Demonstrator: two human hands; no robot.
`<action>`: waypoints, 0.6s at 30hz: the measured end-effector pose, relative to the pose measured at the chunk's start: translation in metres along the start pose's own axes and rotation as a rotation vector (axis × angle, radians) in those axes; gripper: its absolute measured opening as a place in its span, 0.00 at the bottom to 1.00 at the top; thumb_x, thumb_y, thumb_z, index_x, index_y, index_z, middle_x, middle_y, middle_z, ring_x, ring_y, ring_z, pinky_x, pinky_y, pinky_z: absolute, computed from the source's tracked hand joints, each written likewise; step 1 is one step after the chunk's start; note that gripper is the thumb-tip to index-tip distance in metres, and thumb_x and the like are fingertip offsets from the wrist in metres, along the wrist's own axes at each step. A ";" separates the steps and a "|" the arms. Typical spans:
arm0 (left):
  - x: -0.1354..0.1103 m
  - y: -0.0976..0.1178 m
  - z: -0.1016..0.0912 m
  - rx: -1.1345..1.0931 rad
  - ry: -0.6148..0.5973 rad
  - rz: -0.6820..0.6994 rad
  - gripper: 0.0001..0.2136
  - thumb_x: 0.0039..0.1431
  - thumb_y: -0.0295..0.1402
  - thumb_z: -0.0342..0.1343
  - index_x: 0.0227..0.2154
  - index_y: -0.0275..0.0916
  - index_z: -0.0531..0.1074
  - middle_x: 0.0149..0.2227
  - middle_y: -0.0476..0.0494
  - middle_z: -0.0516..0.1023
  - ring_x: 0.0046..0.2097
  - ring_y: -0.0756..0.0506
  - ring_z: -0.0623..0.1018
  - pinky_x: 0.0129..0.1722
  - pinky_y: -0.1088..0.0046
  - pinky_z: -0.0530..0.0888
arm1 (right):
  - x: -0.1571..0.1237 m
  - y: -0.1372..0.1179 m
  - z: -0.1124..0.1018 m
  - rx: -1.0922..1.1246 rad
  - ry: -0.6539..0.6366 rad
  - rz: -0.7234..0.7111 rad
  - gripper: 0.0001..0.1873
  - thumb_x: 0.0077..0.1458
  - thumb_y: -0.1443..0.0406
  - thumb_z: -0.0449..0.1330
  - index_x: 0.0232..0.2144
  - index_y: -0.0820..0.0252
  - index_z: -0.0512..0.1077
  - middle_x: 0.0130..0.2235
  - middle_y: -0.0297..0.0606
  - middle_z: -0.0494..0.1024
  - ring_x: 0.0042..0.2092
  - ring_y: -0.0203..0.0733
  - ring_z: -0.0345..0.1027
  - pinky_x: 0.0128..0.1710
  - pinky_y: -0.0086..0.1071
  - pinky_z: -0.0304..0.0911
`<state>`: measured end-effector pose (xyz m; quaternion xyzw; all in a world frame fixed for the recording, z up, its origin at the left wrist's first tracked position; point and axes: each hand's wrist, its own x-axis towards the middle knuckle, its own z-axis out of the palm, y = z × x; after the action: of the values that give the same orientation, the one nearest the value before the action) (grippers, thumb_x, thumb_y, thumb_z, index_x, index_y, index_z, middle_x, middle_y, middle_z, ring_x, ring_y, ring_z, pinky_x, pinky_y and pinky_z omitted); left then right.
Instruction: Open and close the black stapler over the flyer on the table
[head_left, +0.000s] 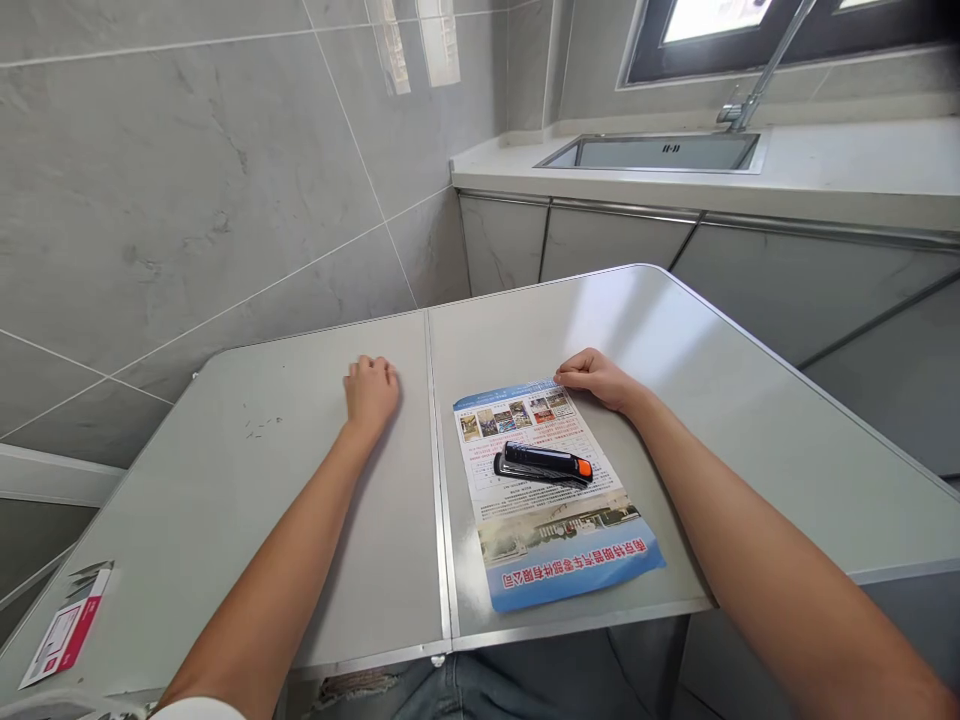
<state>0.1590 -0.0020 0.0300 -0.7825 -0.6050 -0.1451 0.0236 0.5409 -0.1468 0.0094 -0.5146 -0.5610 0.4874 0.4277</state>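
Observation:
A printed flyer (pixel 555 545) with photos, text and blue bands lies on the folding table, upside down to me. Across its middle rests a black stapler (pixel 544 463) with an orange end, and no hand touches it. My right hand (pixel 596 380) is at the flyer's far right corner, its fingers closed on the edge there. To the left of the table's centre seam, my left hand (pixel 372 392) rests on the bare tabletop with fingers curled in. Nothing shows in it, and it is apart from the flyer.
Several loose staples (pixel 262 425) are scattered on the left half of the folding table (pixel 202 540). A red and white packet (pixel 69 625) lies at the left edge. Beyond stand a tiled wall and a counter (pixel 847 160) with a sink (pixel 652 152) and a tap (pixel 750 100).

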 end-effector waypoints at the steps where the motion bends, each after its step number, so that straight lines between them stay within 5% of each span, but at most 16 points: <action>1: -0.012 0.013 -0.001 -0.063 -0.055 0.081 0.13 0.71 0.36 0.46 0.40 0.39 0.74 0.45 0.32 0.75 0.50 0.32 0.74 0.50 0.56 0.69 | -0.001 -0.001 0.000 -0.005 0.003 0.002 0.34 0.53 0.51 0.68 0.15 0.56 0.50 0.19 0.24 0.46 0.25 0.31 0.36 0.26 0.34 0.34; 5: -0.057 0.054 -0.002 -0.219 -0.090 0.265 0.14 0.71 0.45 0.50 0.41 0.41 0.74 0.41 0.37 0.72 0.45 0.37 0.73 0.48 0.59 0.70 | -0.004 -0.004 0.003 -0.070 0.002 -0.002 0.33 0.54 0.51 0.67 0.16 0.55 0.49 0.20 0.24 0.45 0.25 0.31 0.36 0.27 0.34 0.35; 10: -0.074 0.063 -0.001 -0.268 -0.096 0.246 0.10 0.69 0.42 0.56 0.44 0.42 0.75 0.43 0.39 0.67 0.46 0.38 0.73 0.48 0.61 0.71 | -0.005 -0.009 0.016 -0.239 0.034 -0.040 0.34 0.56 0.49 0.65 0.17 0.55 0.46 0.22 0.26 0.43 0.26 0.32 0.37 0.27 0.34 0.36; 14: -0.076 0.063 0.002 -0.303 -0.128 0.276 0.06 0.71 0.35 0.52 0.41 0.43 0.74 0.40 0.41 0.70 0.43 0.40 0.74 0.45 0.63 0.70 | -0.019 -0.032 0.032 -0.356 0.371 -0.070 0.34 0.60 0.48 0.62 0.19 0.54 0.45 0.23 0.27 0.43 0.27 0.33 0.38 0.27 0.35 0.37; 18: -0.081 0.068 0.002 -0.366 -0.173 0.305 0.07 0.71 0.30 0.49 0.37 0.42 0.71 0.38 0.40 0.74 0.42 0.38 0.76 0.44 0.62 0.69 | -0.069 -0.067 0.055 -0.608 0.674 -0.085 0.32 0.64 0.50 0.60 0.20 0.55 0.46 0.22 0.28 0.45 0.26 0.35 0.39 0.27 0.36 0.40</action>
<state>0.2063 -0.0958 0.0170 -0.8656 -0.4432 -0.1795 -0.1487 0.4836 -0.2210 0.0684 -0.7233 -0.5284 0.0879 0.4357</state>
